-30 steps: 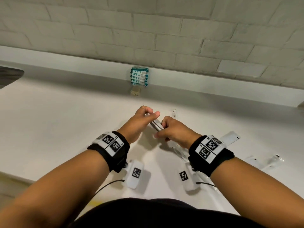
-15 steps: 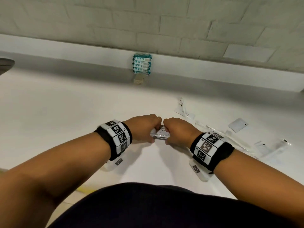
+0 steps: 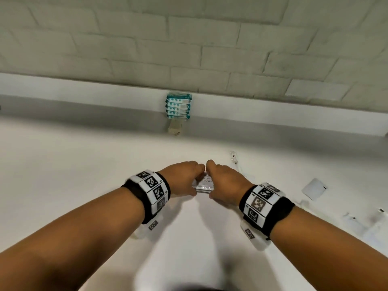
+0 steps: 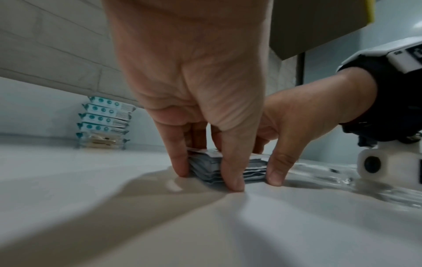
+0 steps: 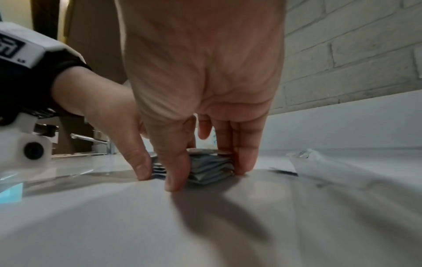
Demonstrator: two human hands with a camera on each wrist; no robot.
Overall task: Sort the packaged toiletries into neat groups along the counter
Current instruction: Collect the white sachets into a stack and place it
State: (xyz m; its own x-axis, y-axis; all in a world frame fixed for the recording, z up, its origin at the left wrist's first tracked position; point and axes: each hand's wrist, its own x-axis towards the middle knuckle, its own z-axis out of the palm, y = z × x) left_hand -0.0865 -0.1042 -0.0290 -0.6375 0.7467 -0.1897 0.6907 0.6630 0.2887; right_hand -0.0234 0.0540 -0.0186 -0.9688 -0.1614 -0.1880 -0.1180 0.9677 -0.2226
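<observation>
Where a second ago both hands held the sachets lifted and tilted between them, the sachets (image 3: 203,184) now lie flat as one stack on the counter (image 3: 63,169), squared from both sides.

Left to right:

- Wipes (image 3: 178,106): teal-and-white packs stacked against the back ledge, a pale packet at the base. Position unchanged across the views; a finished group.
- Left hand (image 3: 182,180): thumb and fingers (image 4: 230,180) pointing down, tips on the counter, clamped on the stack's left end.
- Sachets: grey, flat, several deep, edges nearly flush; printed face up, lettering only partly legible.
- Right hand (image 3: 225,186): same posture, thumb (image 5: 173,180) at the near edge, fingers at the far edge, clamped on the stack's right end.
- Clear wrappers (image 3: 235,159): loose, right of the hands; contents too blurred to name, possibly toothbrushes.
- White packet (image 3: 313,189): flat, alone, well apart to the right.

Judgement: the sachet group is formed and set down; the scattered items on the right remain unsorted.
</observation>
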